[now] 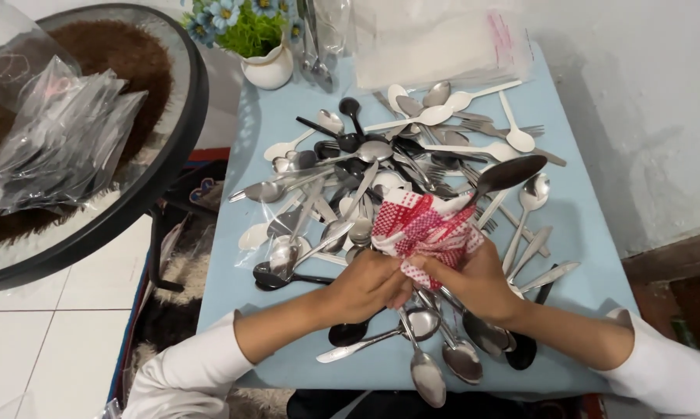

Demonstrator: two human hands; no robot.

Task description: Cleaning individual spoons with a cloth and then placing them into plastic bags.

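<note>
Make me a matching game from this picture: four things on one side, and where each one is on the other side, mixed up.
Things:
1. checked cloth
2. dark spoon
3. flower vase
4. clear bags

Places:
A. far left corner of the blue table
B. on the round glass table
C. in both hands, left hand and right hand
D. sticking out of the cloth

Pairs: 1-C, 2-D, 3-A, 4-B

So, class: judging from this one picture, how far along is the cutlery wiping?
Done: cannot tell; no separate finished pile shows. In hand: left hand and right hand hold a red-and-white cloth around a dark spoon. Left: a large heap of cutlery covers the blue table.
</note>
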